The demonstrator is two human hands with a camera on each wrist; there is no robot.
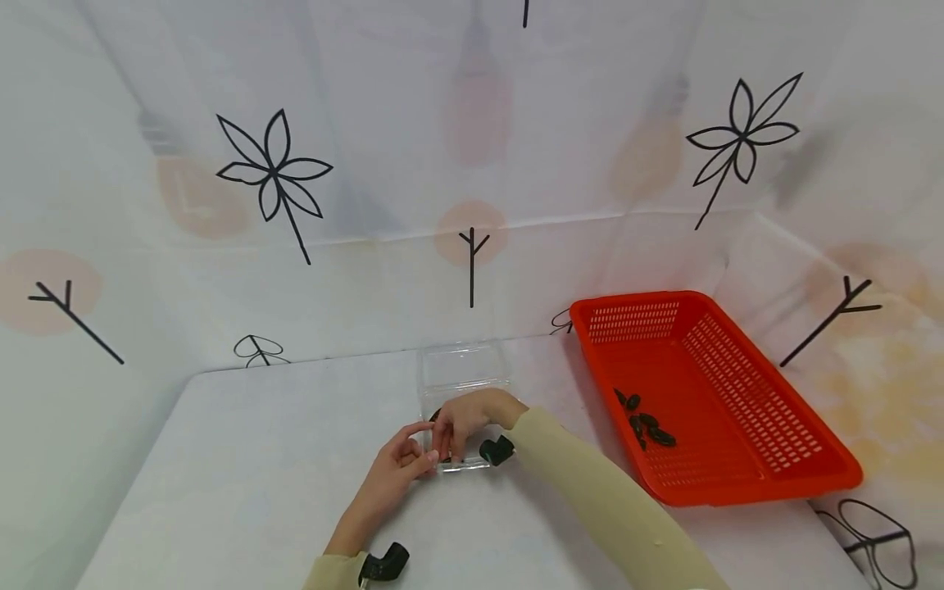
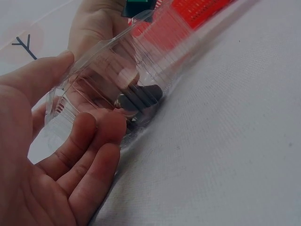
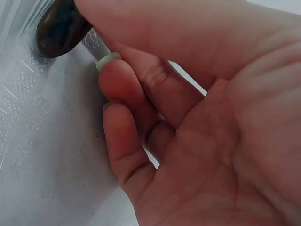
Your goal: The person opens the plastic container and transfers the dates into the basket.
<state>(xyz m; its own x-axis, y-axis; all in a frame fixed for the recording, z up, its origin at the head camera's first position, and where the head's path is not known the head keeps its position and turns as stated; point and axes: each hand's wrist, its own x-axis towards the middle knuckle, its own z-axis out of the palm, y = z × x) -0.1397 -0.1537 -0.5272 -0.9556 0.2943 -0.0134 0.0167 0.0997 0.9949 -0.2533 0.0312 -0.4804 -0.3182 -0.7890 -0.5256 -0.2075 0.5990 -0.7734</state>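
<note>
A clear plastic box (image 1: 466, 464) stands on the table, its lid folded back behind it. My left hand (image 1: 394, 469) grips the box's near left corner, fingers and thumb against its rim and wall. My right hand (image 1: 468, 418) reaches down inside. At its thumb tip it pinches a dark, glossy, oval mussel (image 3: 61, 30); the thumb covers part of it. Through the ribbed plastic in the left wrist view, dark pieces (image 2: 141, 98) show low in the box beside the right fingertips.
A red slotted basket (image 1: 745, 483) stands on the right, with several dark mussels (image 1: 649, 422) along its left side. White patterned cloth (image 1: 472, 164) hangs behind the white table (image 1: 251, 475). Small black cameras (image 1: 387, 563) are worn at both wrists.
</note>
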